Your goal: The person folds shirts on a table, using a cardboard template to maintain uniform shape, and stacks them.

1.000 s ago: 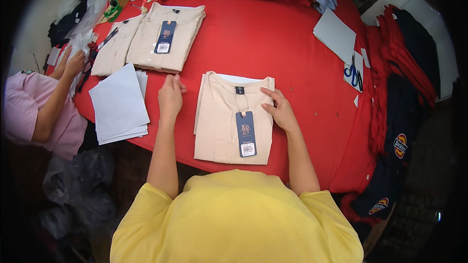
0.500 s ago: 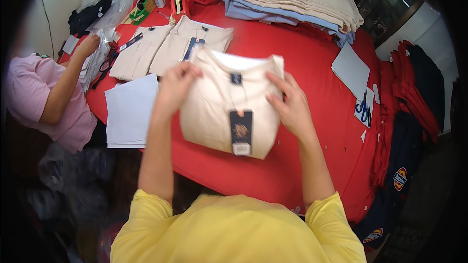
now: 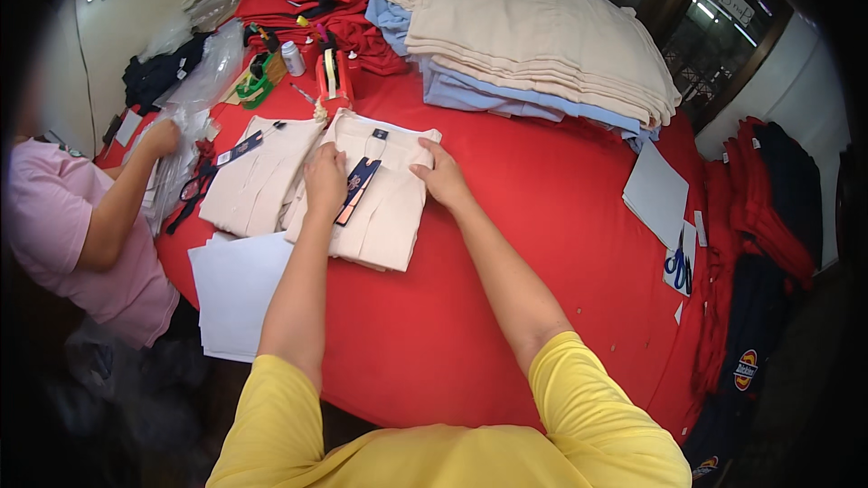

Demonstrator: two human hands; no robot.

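Note:
A folded cream shirt [image 3: 389, 208] with a dark hang tag [image 3: 359, 190] lies on top of other folded cream cloth on the red-covered table. My left hand [image 3: 325, 179] grips its left side near the collar, fingers bent. At the upper right edge, my right hand [image 3: 443, 173] holds the shirt between thumb and fingers; the fingertips' undersides are hidden. Just left of it rests another folded cream shirt [image 3: 253, 181], also tagged. White sheets [image 3: 237, 294] lie partly behind my left forearm.
Tall cream and blue garment stacks [image 3: 533, 27] stand at the back, near a red holder [image 3: 334, 81] and a green tape dispenser [image 3: 256, 86]. Scissors [image 3: 675, 264] and a grey-white sheet [image 3: 655, 190] lie at right. A person in a pink shirt [image 3: 86, 226] handles clear plastic bags at left.
Both my hands have carried the tagged shirt away from me and leftward, setting it down on the cream pile beside the other shirt. The view has shifted too.

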